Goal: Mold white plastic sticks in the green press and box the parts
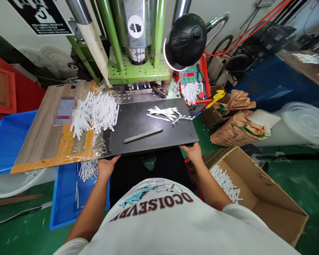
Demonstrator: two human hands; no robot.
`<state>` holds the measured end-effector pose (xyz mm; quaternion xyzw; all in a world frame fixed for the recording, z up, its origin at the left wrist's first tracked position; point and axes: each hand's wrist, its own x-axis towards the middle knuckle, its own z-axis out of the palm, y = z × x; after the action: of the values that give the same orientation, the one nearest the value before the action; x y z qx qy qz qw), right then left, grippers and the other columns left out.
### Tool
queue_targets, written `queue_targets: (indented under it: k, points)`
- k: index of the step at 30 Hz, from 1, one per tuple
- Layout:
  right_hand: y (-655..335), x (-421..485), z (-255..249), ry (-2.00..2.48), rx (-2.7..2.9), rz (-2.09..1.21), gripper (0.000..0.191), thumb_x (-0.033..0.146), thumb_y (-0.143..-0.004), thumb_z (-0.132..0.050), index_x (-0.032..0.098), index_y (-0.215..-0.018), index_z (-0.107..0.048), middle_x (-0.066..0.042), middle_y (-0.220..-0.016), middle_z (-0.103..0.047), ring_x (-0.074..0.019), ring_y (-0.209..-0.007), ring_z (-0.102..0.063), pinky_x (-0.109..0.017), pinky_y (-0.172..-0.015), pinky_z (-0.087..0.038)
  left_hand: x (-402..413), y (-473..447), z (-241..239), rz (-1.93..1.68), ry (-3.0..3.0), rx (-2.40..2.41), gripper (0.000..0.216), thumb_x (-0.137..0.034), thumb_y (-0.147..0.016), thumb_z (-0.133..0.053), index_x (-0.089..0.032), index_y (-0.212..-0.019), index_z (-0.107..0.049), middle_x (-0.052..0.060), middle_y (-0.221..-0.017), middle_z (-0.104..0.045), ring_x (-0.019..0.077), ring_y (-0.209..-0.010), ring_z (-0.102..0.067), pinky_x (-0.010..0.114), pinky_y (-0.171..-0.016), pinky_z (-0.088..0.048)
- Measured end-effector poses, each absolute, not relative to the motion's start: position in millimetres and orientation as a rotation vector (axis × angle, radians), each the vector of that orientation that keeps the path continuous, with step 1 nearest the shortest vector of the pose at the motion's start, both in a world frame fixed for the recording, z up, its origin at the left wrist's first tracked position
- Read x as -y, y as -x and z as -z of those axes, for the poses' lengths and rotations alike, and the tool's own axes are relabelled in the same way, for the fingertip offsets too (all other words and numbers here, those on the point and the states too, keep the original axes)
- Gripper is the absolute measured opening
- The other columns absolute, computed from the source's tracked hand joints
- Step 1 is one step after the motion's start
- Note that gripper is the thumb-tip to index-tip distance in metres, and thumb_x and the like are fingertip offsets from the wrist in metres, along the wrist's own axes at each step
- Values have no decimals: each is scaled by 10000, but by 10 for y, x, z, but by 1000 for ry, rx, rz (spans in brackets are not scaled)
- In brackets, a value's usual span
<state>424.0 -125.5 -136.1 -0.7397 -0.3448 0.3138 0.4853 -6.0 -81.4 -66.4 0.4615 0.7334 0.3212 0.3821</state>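
Observation:
Both my hands are at the front edge of a black work plate below a green press. My left hand grips the front left edge, thumb along the rim and fingers hidden underneath. At the front right corner, my right hand is closed on the plate edge, its fingers partly under it. A notched metal bar lies on the plate between them. Behind the bar is a small pile of white strip-like pieces, beside a twisted white cord.
A larger heap of white strips covers part of the wooden board at left. Blue trays sit below it. A black lamp overhangs the plate. An open cardboard box with white strips stands at right.

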Motion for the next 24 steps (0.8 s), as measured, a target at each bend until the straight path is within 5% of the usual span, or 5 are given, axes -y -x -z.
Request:
queue_targets:
  k: [8, 13, 17, 20, 24]
  points:
    - [-4460, 1259, 1145, 1744, 948, -862, 751, 448, -625, -901, 197, -1305, -703, -137, -1303, -780, -327, -1204, -720, -506, -1111, -556, 788, 352, 427, -410, -1495, -1922, 646, -661, -733, -729, -208, -1192, -774, 146, -1292, -811, 443, -1419, -641, 560, -1277, -455]
    - [-4958, 1155, 626, 1748, 1127, -578, 697, 291, -757, -634, 234, -1451, -669, -104, -1488, -703, -313, -1355, -666, -511, -1133, -542, 689, 570, -412, 55, -1758, -1668, 599, -771, -743, -667, -301, -1087, -814, 50, -915, -828, 395, -968, -781, 508, -974, -638]
    - [-4768, 587, 264, 1788, 1482, -277, 699, 155, -765, -596, 226, -1451, -705, -101, -1486, -700, -334, -1392, -605, -543, -1217, -473, 78, -487, -784, -275, -2337, -1390, 530, -511, -1019, -498, -245, -1419, -721, 92, -1353, -776, 351, -1288, -691, 472, -1193, -498]
    - [-4497, 255, 181, 1934, 1593, -173, 572, 115, -796, -611, 218, -1331, -786, -131, -1290, -770, -372, -1265, -626, -578, -1161, -489, -527, -1481, -651, -126, -2578, -1091, 714, -278, -971, -612, -140, -1660, -482, 172, -1702, -518, 360, -1573, -463, 499, -1318, -334]
    - [-4514, 216, 179, 1961, 1489, -205, 311, 170, -870, -623, 216, -1074, -854, -111, -1109, -781, -316, -1060, -676, -498, -1044, -556, -1030, -2149, -367, 131, -2636, -1003, 863, -267, -927, -732, -139, -1711, -394, 251, -1723, -442, 422, -1575, -422, 565, -1277, -343]
